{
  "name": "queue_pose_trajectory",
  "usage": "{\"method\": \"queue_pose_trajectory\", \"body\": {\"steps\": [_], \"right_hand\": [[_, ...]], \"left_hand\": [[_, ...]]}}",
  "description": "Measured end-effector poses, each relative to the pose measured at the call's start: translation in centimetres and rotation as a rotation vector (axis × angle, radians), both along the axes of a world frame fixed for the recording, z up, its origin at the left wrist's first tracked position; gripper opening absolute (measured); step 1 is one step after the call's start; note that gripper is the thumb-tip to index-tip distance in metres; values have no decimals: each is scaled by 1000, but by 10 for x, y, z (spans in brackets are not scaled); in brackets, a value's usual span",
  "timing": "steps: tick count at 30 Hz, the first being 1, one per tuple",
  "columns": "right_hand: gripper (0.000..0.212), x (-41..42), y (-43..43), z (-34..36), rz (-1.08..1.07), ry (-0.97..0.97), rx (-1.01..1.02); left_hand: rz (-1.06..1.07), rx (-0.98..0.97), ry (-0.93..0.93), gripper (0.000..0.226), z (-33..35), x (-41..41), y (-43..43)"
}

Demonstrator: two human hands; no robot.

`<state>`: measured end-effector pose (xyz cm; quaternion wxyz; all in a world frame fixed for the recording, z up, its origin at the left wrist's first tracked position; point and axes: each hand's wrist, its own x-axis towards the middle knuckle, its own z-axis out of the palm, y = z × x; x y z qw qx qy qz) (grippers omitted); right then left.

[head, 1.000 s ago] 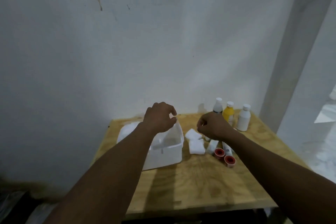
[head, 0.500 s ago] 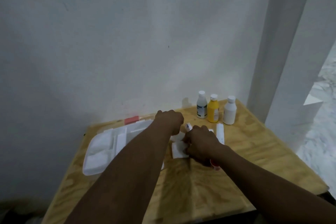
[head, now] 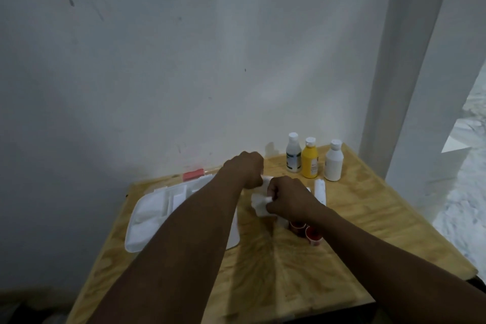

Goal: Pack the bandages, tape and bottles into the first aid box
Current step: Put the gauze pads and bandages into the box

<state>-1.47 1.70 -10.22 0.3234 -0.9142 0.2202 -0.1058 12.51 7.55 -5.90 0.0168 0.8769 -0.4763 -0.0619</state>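
Item: bandage (head: 259, 206), white pad, judged soft, light, crushable; best taken by an edge. Right grip (head: 289, 198) pinches it. Left grip (head: 243, 169) curled just beside; contents unclear. Open box (head: 147, 216) left of both grips; bottles (head: 309, 159) beyond.

A second ago my left hand (head: 244, 169) was up at the rim of the first aid box (head: 147, 216), which stood like a deep tub. Now the box lies spread open and flat on the worktop (head: 368, 218), with its red latch (head: 193, 174) showing at the far edge. The left hand has shifted right, beside my right hand (head: 289, 198), which has dropped onto the bandages (head: 259, 205) and pinches a white piece.
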Motion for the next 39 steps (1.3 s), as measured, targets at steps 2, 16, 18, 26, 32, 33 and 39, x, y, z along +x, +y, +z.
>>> {"method": "queue_pose_trajectory", "body": {"steps": [2,16,18,26,32,33,39], "right_hand": [[19,-1,1,8,-24,-78,17],[16,18,69,82,3,-193,389],[9,27,88,86,19,-182,446],[28,58,153,83,83,-129,561],[25,76,179,72,72,-104,532],[25,77,181,70,74,-94,528],[16,85,183,60,91,-47,364]], "left_hand": [[14,-97,49,25,14,4,7],[335,-550,341,29,83,41,157],[393,-593,352,23,84,50,184],[565,-757,485,25,65,77,256],[581,-793,510,25,51,81,264],[579,-796,518,25,49,82,264],[560,-789,549,26,38,82,258]]}}
